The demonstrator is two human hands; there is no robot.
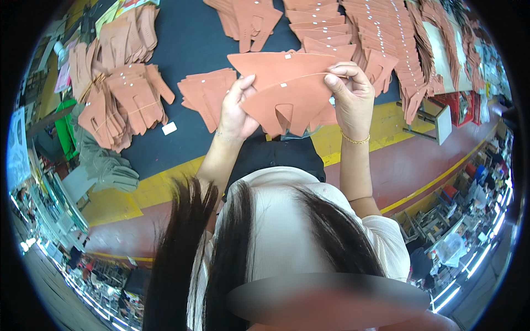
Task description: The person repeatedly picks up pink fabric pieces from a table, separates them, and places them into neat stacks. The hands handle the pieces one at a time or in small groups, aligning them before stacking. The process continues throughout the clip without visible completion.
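Between my two hands I hold up an orange-brown cut leather piece (298, 99) with a small white label near its top edge and a slot-like cutout low in its middle. A second leather piece (270, 67), also labelled, shows right behind it, its pointed corner reaching left. My left hand (237, 113) is closed on the left edge, thumb in front. At the upper right edge, my right hand (352, 99) pinches the piece between thumb and fingers. A fanned stack of similar pieces (207, 94) lies on the dark table just left of my left hand.
Bundles of leather pieces (130, 96) sit on the dark table (187, 44) at left. Long overlapping rows (375, 33) cover its far right. A small white card (169, 128) lies near the front edge. Stools (439, 124) and a red crate (465, 107) stand at right.
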